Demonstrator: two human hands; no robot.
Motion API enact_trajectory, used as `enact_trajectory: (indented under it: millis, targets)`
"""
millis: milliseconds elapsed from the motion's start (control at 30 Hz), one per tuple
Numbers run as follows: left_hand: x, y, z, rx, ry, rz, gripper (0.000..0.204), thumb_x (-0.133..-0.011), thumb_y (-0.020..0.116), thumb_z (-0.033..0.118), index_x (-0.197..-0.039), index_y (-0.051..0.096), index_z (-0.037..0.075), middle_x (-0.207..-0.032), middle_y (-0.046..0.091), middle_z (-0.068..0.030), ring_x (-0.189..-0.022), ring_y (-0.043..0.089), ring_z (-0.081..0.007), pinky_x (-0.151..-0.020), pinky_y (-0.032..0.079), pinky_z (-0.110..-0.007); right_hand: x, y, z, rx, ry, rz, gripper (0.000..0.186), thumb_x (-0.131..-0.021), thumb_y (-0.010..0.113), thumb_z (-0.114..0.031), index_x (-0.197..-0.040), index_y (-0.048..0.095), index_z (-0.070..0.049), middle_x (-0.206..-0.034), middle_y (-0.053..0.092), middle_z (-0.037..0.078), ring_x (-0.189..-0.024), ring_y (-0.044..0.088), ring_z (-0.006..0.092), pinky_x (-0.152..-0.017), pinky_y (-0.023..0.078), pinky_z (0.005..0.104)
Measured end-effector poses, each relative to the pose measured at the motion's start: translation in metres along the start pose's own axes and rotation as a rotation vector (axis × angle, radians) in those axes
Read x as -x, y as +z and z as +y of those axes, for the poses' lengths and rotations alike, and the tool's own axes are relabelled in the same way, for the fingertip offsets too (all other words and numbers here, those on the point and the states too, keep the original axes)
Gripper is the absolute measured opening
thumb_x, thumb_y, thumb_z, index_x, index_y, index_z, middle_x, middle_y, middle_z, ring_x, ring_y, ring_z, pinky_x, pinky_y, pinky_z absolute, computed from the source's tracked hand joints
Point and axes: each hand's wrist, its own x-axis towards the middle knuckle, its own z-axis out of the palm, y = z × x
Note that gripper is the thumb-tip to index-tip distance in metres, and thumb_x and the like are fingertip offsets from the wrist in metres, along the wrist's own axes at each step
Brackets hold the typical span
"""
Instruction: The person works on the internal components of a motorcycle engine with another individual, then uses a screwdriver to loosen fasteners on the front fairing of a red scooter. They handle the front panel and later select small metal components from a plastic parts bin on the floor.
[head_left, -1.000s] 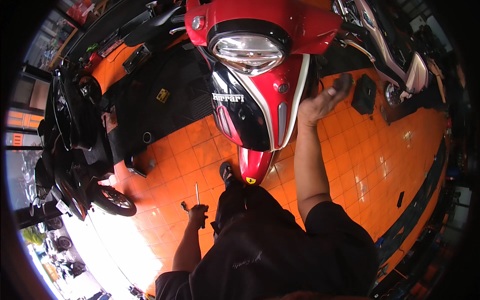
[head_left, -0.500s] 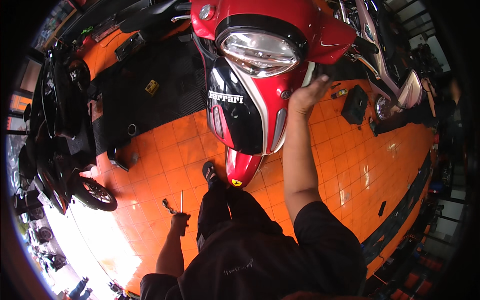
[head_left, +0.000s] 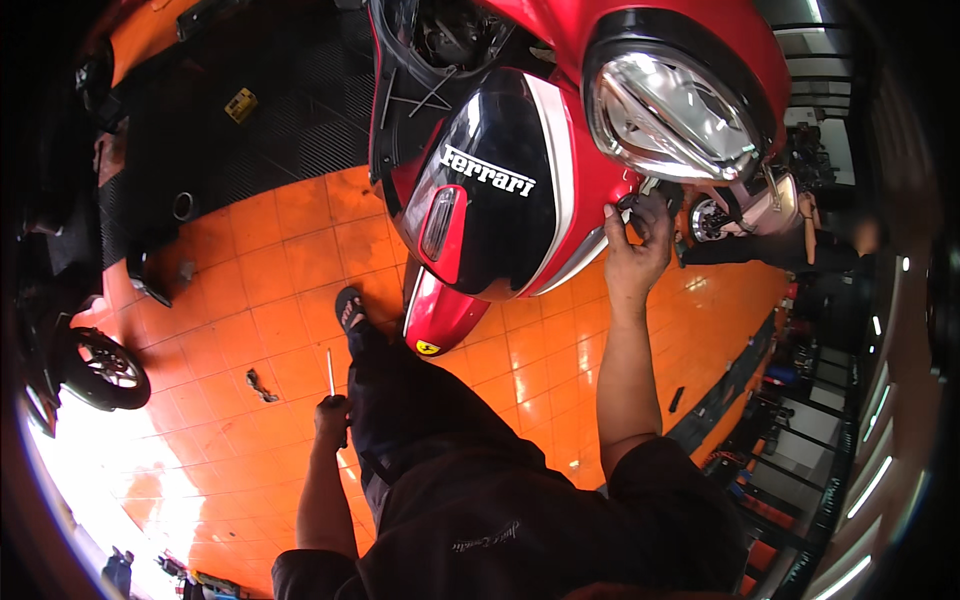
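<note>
A red scooter (head_left: pixel 575 30) fills the upper middle, with a black panel (head_left: pixel 500 230) bearing white lettering and a large clear headlight (head_left: pixel 670 110). My right hand (head_left: pixel 638 240) reaches up just under the headlight at the edge of the red front panel (head_left: pixel 585 150), fingers curled round a small dark part that I cannot make out. My left hand (head_left: pixel 331 420) hangs low beside my leg, closed on a screwdriver (head_left: pixel 330 370) whose thin shaft points upward. The red front mudguard (head_left: pixel 445 315) is just above my foot (head_left: pixel 352 310).
A black motorbike's wheel (head_left: pixel 105 370) is at left. A dark mat (head_left: pixel 280 130) holds a small yellow object (head_left: pixel 240 105). A small crumpled item (head_left: pixel 262 388) lies on orange tiles (head_left: pixel 520 370). At right a co-worker (head_left: pixel 810 240) is beside a pale scooter (head_left: pixel 760 210).
My view has swung, so the headlight sits further right and tilted. My right hand has moved from alongside the panel to curled fingers beneath the headlight. My left hand keeps the screwdriver.
</note>
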Motion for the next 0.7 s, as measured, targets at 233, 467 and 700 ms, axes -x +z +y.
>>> enact_trajectory:
  millis: [233, 467, 700]
  targets:
    - [-0.002, -0.045, 0.007, -0.119, -0.139, 0.041, 0.026, -0.082, 0.071, 0.023, -0.095, 0.066, 0.001, -0.078, 0.065, -0.0084, -0.057, 0.063, -0.0206, -0.051, 0.051, -0.033, -0.004, -0.001, 0.006, 0.168, 0.001, 0.015, 0.045, -0.074, 0.082, -0.008, -0.113, 0.06, 0.0, -0.097, 0.061, 0.009, -0.088, 0.061, 0.022, -0.074, 0.053, 0.0341]
    - [-0.028, -0.068, 0.057, -0.103, -0.02, 0.072, 0.025, -0.082, 0.071, 0.02, -0.096, 0.066, 0.0, -0.078, 0.064, -0.0071, -0.057, 0.061, -0.0183, -0.052, 0.051, -0.032, -0.014, -0.006, 0.002, 0.177, 0.02, -0.075, 0.043, -0.075, 0.081, -0.006, -0.111, 0.059, 0.0, -0.096, 0.058, 0.007, -0.086, 0.058, 0.0192, -0.079, 0.05, 0.0322]
    - [-0.034, -0.051, 0.101, -0.073, -0.007, 0.046, 0.026, -0.083, 0.07, 0.021, -0.097, 0.066, -0.001, -0.082, 0.064, -0.0075, -0.061, 0.062, -0.0176, -0.054, 0.052, -0.029, -0.019, -0.008, 0.002, 0.072, 0.115, -0.14, 0.041, -0.076, 0.079, 0.002, -0.11, 0.056, 0.002, -0.1, 0.055, 0.005, -0.092, 0.057, 0.0151, -0.084, 0.049, 0.0285]
